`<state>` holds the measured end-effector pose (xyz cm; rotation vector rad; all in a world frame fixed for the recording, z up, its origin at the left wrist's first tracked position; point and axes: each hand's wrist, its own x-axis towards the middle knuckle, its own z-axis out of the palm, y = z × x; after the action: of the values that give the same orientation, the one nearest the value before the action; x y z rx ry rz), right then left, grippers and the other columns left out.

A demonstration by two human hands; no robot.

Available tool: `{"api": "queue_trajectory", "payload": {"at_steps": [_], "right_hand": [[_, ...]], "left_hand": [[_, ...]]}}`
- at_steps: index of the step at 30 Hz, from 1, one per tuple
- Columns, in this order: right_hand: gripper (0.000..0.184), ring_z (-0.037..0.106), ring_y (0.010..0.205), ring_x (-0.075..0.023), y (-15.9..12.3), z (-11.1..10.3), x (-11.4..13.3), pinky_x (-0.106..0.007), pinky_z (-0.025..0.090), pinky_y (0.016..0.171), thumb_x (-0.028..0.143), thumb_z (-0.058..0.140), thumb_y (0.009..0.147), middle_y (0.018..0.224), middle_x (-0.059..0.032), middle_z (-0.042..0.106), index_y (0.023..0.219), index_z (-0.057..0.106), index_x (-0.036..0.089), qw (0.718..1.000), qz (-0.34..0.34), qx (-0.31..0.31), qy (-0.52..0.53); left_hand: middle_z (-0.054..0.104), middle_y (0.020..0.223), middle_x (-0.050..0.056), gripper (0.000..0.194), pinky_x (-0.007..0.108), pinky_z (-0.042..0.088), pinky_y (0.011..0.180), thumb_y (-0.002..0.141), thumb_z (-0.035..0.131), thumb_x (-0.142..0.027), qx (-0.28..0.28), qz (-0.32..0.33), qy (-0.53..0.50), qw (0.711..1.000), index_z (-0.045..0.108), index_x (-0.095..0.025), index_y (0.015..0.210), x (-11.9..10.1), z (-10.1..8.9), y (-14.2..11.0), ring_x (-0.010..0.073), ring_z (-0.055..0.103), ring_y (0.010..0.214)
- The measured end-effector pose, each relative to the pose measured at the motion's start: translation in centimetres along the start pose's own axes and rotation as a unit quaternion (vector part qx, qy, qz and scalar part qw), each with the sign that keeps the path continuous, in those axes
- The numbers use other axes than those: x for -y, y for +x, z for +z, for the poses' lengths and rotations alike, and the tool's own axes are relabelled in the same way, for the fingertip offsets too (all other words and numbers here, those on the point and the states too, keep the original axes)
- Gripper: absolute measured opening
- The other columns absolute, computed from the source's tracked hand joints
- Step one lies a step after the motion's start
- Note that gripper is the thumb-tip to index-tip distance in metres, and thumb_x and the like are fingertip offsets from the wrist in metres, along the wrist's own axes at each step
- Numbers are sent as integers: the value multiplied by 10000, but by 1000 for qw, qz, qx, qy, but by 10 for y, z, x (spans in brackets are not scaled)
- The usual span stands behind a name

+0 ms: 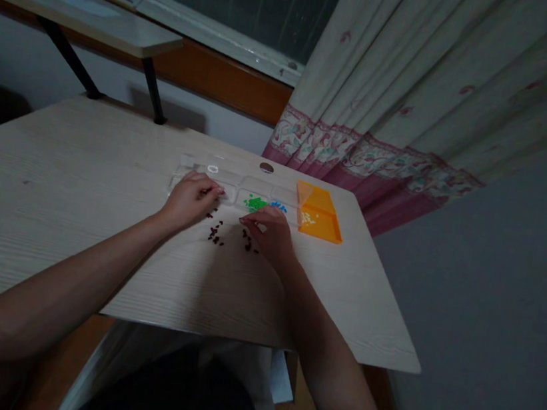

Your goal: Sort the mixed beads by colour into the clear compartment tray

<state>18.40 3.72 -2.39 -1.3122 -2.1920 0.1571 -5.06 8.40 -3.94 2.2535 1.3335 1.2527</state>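
My left hand (191, 199) is over the near left part of a clear plastic compartment box (256, 181), thumb and fingers pinched together. What lies between its fingertips is too small to make out. Just right of it, my right hand (272, 233) is closed in a pinch, with a small dark red piece (242, 220) at the fingertips. Below and between the hands, loose dark red pieces (214, 231) are scattered on the table, with more dark pieces (248, 245) beside my right hand. Green pieces (255, 204) and blue pieces (278, 205) sit in separate compartments, the blue ones partly hidden by my right hand.
An orange open box (327, 202) holding pale yellow pieces (308, 218) adjoins the clear box on the right. Behind is a round dark cable hole (266, 168) in the wooden table (76, 206). A raised shelf (82, 8) stands back left; a curtain (366, 110) hangs behind.
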Motion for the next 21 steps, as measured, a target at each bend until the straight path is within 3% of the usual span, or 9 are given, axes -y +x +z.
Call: {"api": "queue_trajectory", "payload": {"at_steps": [5, 8, 16, 21], "right_hand": [[164, 581, 882, -182, -1, 4, 8, -311, 387, 808, 342, 639, 922, 870, -36, 683, 924, 768, 241, 999, -34, -40, -8], [199, 573, 874, -188, -2, 4, 13, -326, 370, 801, 366, 611, 938, 862, -42, 683, 930, 766, 242, 997, -47, -55, -34], [226, 555, 915, -195, -3, 0, 7, -332, 357, 818, 343, 545, 973, 916, -47, 681, 1034, 750, 268, 997, -44, -40, -58], [192, 565, 908, -200, -1, -13, -1, -332, 354, 821, 304, 583, 949, 904, -50, 698, 947, 767, 247, 992, -15, 60, -107]], "left_hand": [[633, 752, 31, 355, 321, 423, 808, 974, 474, -410, 130, 82, -82, 985, 719, -193, 835, -13, 11, -6, 175, 563, 804], [603, 707, 25, 371, 303, 416, 771, 977, 465, -399, 165, 96, -121, 974, 701, -184, 788, -14, 15, -8, 167, 555, 774], [618, 743, 22, 262, 282, 410, 687, 902, 581, -402, 128, 14, -166, 978, 730, -189, 869, -19, 13, -7, 149, 549, 725], [635, 757, 31, 248, 312, 428, 715, 883, 606, -409, 72, -17, -126, 989, 735, -198, 863, -12, 9, -3, 167, 554, 740]]}}
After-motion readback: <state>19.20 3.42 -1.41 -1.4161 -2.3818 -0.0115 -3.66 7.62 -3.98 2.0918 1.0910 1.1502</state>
